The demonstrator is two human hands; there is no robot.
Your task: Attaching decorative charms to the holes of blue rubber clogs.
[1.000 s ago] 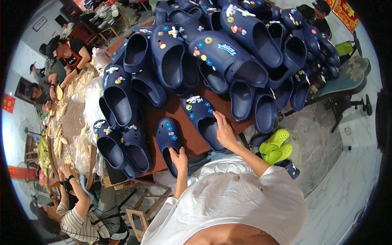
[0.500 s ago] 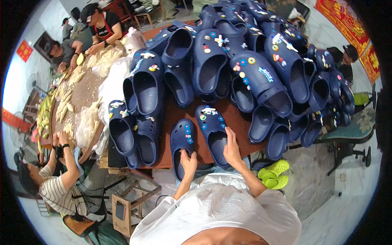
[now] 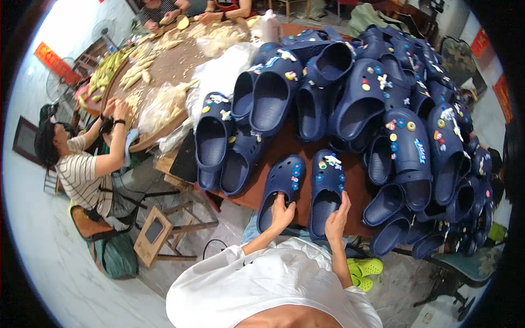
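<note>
Two navy clogs with coloured charms lie side by side at the near edge of the brown-topped table. On the left clog (image 3: 288, 170), charms run down one side. My left hand (image 3: 281, 212) grips this clog at its opening, with fingertips inside it. The right clog (image 3: 322, 188) has a white figure charm near the toe and flower charms along its right side. Against that side rests my right hand (image 3: 337, 218), its fingers stretched out and touching the rim. Behind them rises a big pile of similar navy clogs (image 3: 358, 101), many tilted or stacked.
A round tray (image 3: 164, 57) of peeled corn and kernels stands left, with plastic bags beside it. A person in a striped shirt (image 3: 82, 169) sits there; others work behind. A wooden stool (image 3: 156, 235) is at lower left, and lime-green clogs (image 3: 365, 268) are on the floor right of me.
My view has swung left, so the table and clogs appear further right. My left hand keeps its grip on the left clog. The right hand's fingers lie closer along the other clog's side.
</note>
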